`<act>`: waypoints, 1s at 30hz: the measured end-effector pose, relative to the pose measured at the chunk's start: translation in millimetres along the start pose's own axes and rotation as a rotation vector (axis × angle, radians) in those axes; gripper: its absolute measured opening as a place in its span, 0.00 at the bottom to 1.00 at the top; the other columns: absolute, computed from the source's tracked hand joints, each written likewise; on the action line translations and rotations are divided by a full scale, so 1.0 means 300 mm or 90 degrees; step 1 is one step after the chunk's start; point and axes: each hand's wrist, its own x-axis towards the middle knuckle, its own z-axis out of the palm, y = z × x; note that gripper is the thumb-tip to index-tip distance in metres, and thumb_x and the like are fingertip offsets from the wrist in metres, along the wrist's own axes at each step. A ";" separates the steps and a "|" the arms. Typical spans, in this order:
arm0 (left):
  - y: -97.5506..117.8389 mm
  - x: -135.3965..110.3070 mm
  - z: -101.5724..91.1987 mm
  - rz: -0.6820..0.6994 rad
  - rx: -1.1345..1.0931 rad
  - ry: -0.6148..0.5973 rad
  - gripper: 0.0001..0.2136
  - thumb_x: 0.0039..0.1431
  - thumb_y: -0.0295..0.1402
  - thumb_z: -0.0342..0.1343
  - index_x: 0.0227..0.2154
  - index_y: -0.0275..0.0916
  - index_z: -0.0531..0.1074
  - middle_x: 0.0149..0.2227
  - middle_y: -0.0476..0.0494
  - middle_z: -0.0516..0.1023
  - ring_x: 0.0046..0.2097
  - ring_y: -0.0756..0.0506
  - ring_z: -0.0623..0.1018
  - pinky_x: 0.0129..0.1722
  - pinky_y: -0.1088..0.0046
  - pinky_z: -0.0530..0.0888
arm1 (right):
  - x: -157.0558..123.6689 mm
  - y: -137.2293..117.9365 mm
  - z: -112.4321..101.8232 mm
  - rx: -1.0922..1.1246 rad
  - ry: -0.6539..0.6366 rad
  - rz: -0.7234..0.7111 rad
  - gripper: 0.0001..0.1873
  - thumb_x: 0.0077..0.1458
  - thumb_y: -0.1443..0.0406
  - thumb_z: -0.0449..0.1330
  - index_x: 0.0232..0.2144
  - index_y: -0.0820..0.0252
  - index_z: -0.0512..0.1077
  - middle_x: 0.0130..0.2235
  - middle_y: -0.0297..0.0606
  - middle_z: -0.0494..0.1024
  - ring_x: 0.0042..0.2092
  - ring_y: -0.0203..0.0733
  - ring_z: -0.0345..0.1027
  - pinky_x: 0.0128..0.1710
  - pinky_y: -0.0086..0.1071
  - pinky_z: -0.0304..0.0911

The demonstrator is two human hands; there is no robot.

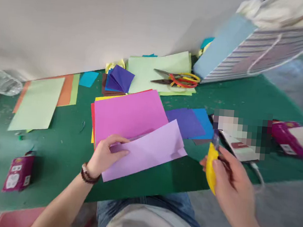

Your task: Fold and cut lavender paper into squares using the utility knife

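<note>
You've got a lilac sheet [145, 153] lying over a bright pink sheet [127, 116], with a red edge showing on its left! On the far side, it's pale green paper [157, 70] under red-and-yellow scissor handles [185, 80], then a violet-blue folded square [118, 79]. Further left, a pale green sheet [33, 103] sits on orange. Near right, a yellow object [211, 168]; just beyond it, violet and blue sheets [187, 123]. All this on a deep green mat [64, 162], and far right, a bag [262, 56] striped mauve-grey and white, with a pale blue side!
</note>
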 end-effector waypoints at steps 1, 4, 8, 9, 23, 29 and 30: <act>0.000 0.004 -0.011 -0.005 -0.028 -0.017 0.12 0.46 0.29 0.66 0.37 0.43 0.78 0.40 0.47 0.80 0.44 0.46 0.76 0.47 0.71 0.71 | 0.019 0.007 -0.005 -0.012 -0.006 0.012 0.27 0.57 0.50 0.56 0.55 0.54 0.65 0.37 0.39 0.77 0.35 0.41 0.73 0.32 0.32 0.71; 0.001 0.013 -0.037 -0.008 -0.098 -0.048 0.12 0.45 0.29 0.68 0.35 0.41 0.77 0.38 0.47 0.80 0.41 0.46 0.78 0.42 0.72 0.74 | 0.065 0.030 -0.022 -0.097 -0.030 -0.046 0.26 0.58 0.51 0.54 0.55 0.55 0.65 0.39 0.41 0.77 0.33 0.42 0.73 0.30 0.34 0.71; -0.003 0.017 -0.035 0.011 -0.143 -0.043 0.12 0.45 0.30 0.68 0.35 0.40 0.77 0.38 0.46 0.80 0.41 0.47 0.78 0.42 0.73 0.75 | 0.075 0.044 -0.020 -0.319 -0.083 -0.336 0.17 0.60 0.58 0.53 0.48 0.56 0.70 0.39 0.43 0.76 0.36 0.45 0.73 0.31 0.35 0.69; -0.006 0.018 -0.026 0.035 -0.118 -0.036 0.12 0.46 0.30 0.67 0.36 0.40 0.77 0.39 0.46 0.80 0.42 0.46 0.78 0.42 0.72 0.76 | 0.068 0.039 -0.010 -0.361 -0.092 -0.423 0.14 0.60 0.60 0.53 0.46 0.56 0.71 0.37 0.43 0.76 0.35 0.46 0.72 0.29 0.35 0.68; -0.065 -0.028 -0.017 0.394 0.421 -0.067 0.15 0.61 0.32 0.56 0.50 0.44 0.71 0.58 0.41 0.69 0.62 0.40 0.65 0.62 0.53 0.60 | 0.013 0.031 0.107 -0.459 -0.355 -0.801 0.17 0.59 0.68 0.58 0.51 0.59 0.71 0.43 0.40 0.77 0.45 0.44 0.69 0.49 0.41 0.64; -0.144 -0.063 -0.055 0.505 0.637 -0.305 0.21 0.64 0.44 0.51 0.58 0.48 0.64 0.65 0.49 0.60 0.68 0.40 0.52 0.66 0.53 0.50 | 0.013 0.057 0.080 -0.462 -0.389 -0.827 0.19 0.56 0.71 0.59 0.50 0.55 0.73 0.41 0.41 0.76 0.44 0.46 0.67 0.45 0.40 0.66; -0.151 -0.059 -0.049 0.508 0.651 -0.308 0.22 0.64 0.44 0.50 0.59 0.48 0.63 0.65 0.49 0.59 0.68 0.40 0.51 0.67 0.54 0.49 | 0.012 0.055 0.079 -0.465 -0.401 -0.836 0.19 0.56 0.71 0.59 0.50 0.55 0.72 0.42 0.41 0.76 0.44 0.46 0.67 0.45 0.40 0.66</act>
